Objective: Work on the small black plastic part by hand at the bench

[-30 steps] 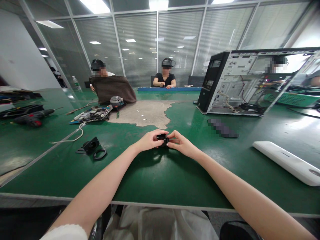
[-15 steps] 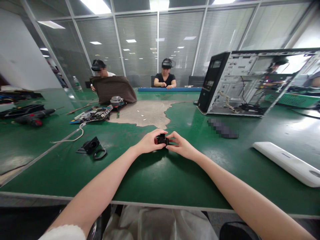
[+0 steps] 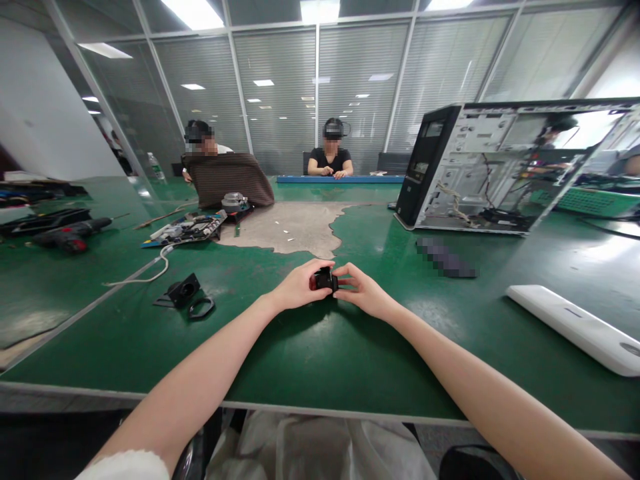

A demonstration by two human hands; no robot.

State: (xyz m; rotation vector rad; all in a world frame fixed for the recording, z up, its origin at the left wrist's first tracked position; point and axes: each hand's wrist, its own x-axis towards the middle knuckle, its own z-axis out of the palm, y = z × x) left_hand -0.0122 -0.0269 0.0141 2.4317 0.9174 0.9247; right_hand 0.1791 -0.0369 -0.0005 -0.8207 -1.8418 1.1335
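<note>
A small black part (image 3: 324, 280) sits between both my hands, just above the green table mat (image 3: 310, 353). My left hand (image 3: 297, 287) wraps its fingers round the part's left side. My right hand (image 3: 363, 290) pinches its right side with thumb and fingertips. Most of the part is hidden by my fingers.
A black bracket and ring (image 3: 187, 297) lie to the left. Farther left are a white cable (image 3: 145, 270), a circuit board (image 3: 185, 230) and a drill (image 3: 67, 237). An open computer case (image 3: 500, 167) stands at the right, a white panel (image 3: 575, 327) nearer. Two people sit across the table.
Both hands have stayed together on the small black part, turning it slightly; more of it shows between the fingers now.
</note>
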